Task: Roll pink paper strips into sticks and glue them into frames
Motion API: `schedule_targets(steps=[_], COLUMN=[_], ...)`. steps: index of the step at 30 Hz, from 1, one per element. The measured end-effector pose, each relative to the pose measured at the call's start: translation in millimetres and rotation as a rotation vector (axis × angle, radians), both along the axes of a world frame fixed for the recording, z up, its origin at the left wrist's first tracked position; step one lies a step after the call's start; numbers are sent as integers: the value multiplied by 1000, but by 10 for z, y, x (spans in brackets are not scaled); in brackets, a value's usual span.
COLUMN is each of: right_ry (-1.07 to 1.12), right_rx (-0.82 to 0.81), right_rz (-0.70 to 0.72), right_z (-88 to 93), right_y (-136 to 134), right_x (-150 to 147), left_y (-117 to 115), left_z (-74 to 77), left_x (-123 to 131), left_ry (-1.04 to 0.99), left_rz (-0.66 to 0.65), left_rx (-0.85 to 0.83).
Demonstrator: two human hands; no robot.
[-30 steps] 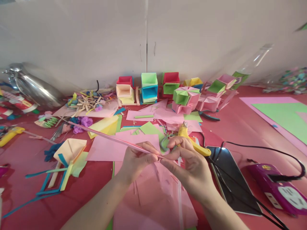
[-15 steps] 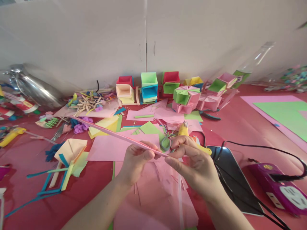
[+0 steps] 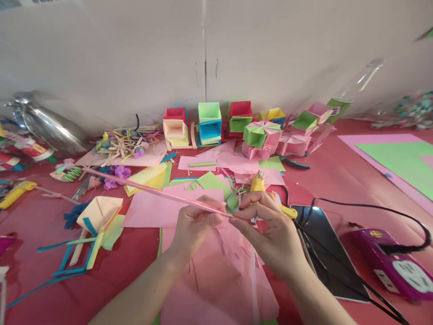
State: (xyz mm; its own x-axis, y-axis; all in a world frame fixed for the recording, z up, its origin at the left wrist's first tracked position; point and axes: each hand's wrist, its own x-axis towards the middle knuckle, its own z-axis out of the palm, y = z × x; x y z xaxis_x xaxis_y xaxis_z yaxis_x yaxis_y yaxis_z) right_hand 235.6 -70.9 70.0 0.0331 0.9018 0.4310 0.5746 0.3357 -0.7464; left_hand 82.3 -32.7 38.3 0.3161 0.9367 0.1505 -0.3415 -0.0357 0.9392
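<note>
A long, thin pink paper strip runs from my hands up to the far left, above the red table. My left hand is closed, pinching the strip near its right end. Right beside it, my right hand pinches the strip's end between thumb and forefinger. Both hands hover over a pile of pink paper sheets. Just behind my right hand lies a yellow glue gun.
Coloured paper boxes and folded pink-green shapes stand by the wall. A phone, a black cable and a purple power strip lie right. Paper scraps, a peach folded piece and a metal pot lie left.
The strip's far end has swung a little further left and my hands have shifted slightly. Both pinches hold as before.
</note>
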Motion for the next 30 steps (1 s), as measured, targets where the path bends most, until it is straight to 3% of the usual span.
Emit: schedule_targets(steps=[7,14,21,26,30], right_ry=[-83,-153,-230,-229,-180], right_rx=[5,83,103,62,61], right_rz=[24,4,-17,15,18], right_z=[12,20,-15,-19,10], right_y=[-4,-21,10,21,-6], right_x=[14,-9,2,-11,-24], left_y=[45,12,74,60,58], left_z=[21,28,10,23,-26], left_x=[-51,-27,-73,-66,-57], left_ry=[39,56,52,139,104], left_rz=[11,-63,20,-59,-87], left_rx=[62,50,78,109,33])
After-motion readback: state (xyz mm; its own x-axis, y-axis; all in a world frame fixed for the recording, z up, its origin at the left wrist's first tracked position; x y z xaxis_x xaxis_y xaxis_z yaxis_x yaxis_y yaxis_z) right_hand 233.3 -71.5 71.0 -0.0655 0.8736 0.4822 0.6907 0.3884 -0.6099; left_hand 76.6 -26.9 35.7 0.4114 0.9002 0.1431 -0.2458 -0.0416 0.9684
